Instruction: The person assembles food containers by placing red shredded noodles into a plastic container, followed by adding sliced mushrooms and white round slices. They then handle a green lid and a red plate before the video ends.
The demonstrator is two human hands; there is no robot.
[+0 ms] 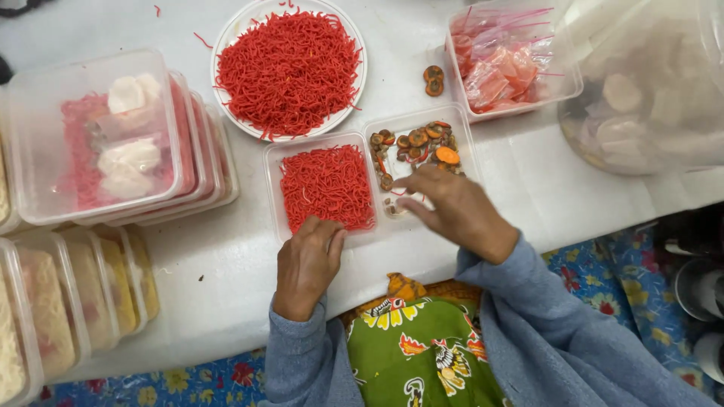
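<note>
I've got the left hand [308, 264] resting on the near edge of the clear tray [326, 190] filled with red noodle strands [327, 185], fingers curled and close together, pinning the rim to the white table [219, 264]. Right hand [452, 207] sits over the second tray [422, 154], the one with orange-brown slices [422, 137]; fingertips are pinched narrow at its near end. I can't tell whether they hold a slice, it's too small to see.

Both trays touch side by side, just in front of me. The round plate [226, 38] of red strands sits behind them.

My read: I keep the left hand steady so the noodle tray doesn't slide. I pick one slice at a time, lift clean, avoid dragging strands. Two loose slices [434, 81] lie beside the bag tub [513, 64], well apart from the hands.
</note>
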